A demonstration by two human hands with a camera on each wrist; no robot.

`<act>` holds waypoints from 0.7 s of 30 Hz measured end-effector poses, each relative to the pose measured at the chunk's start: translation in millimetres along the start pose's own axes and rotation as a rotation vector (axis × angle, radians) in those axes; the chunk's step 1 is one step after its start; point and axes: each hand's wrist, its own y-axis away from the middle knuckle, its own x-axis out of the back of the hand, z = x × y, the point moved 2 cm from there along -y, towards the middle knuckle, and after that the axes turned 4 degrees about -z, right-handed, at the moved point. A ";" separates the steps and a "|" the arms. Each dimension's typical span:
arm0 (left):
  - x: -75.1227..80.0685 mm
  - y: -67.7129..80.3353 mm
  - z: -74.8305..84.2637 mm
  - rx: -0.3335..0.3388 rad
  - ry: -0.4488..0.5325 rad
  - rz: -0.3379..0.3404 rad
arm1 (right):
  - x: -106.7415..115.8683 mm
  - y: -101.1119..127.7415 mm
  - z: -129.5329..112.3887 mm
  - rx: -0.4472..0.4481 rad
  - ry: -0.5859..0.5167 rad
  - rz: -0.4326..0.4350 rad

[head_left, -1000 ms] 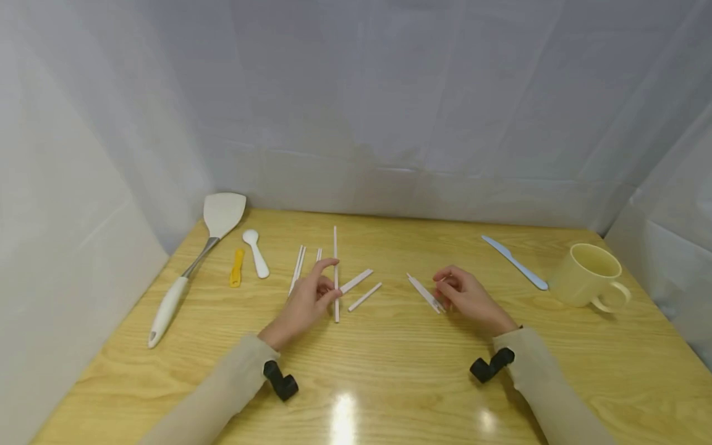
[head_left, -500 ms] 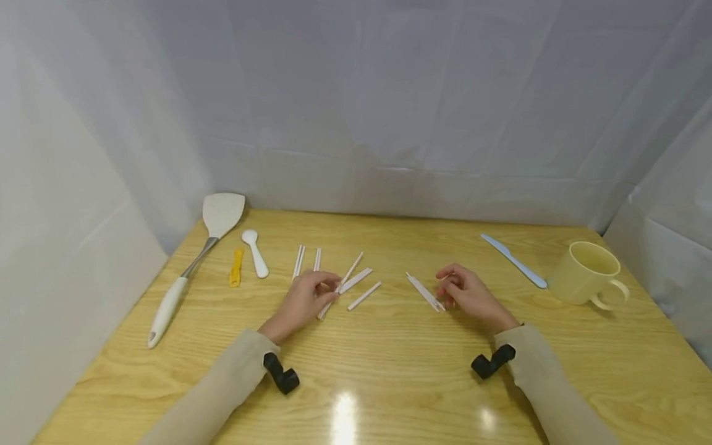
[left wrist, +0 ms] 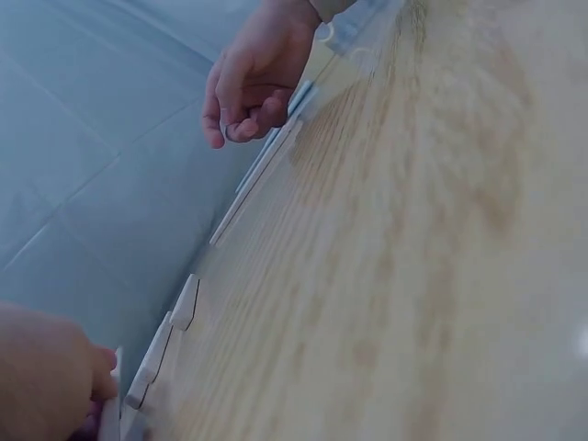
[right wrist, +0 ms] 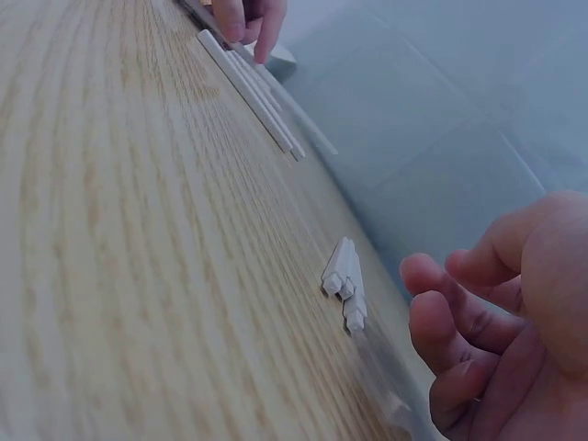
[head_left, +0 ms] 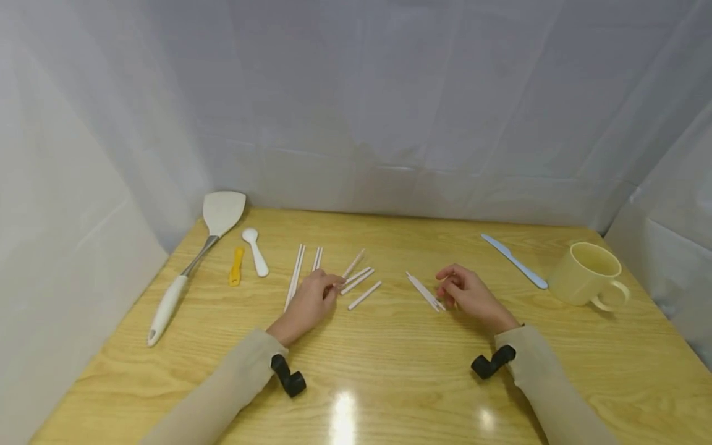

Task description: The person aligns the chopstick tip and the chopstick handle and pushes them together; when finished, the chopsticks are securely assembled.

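My left hand (head_left: 311, 303) pinches a thin white chopstick (head_left: 353, 262) between thumb and fingers, its far end pointing up and right; the near part is hidden by the hand. Just right of the fingertips, two chopsticks (head_left: 358, 281) lie side by side on the table, with a single one (head_left: 364, 295) in front of them. My right hand (head_left: 467, 295) hovers with loosely curled fingers and nothing in its grasp. Beside it lies a small bundle of chopsticks (head_left: 424, 292), whose square ends (right wrist: 335, 283) face the right wrist camera.
Two pairs of chopsticks (head_left: 294, 278) lie left of and behind the left hand. Farther left are a white spoon (head_left: 256, 253), a yellow clip (head_left: 236, 267) and a long spatula (head_left: 173, 303). A blue knife (head_left: 514, 262) and a yellow mug (head_left: 581, 278) stand at the right.
The chopstick in my left hand has swung from pointing straight away to slanting right, and the hand has come down over the table sticks. The right hand has barely moved.
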 end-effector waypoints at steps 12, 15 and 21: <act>1.3 -3.4 6.1 0.109 -0.137 -0.031 | -2.5 -1.8 2.3 0.024 0.009 -0.015; 0.4 -4.0 5.9 0.079 -0.146 -0.008 | -2.9 -2.0 2.6 0.023 0.011 -0.020; -2.7 -7.5 8.7 0.101 -0.166 0.009 | -1.3 -1.4 3.6 0.001 0.025 -0.002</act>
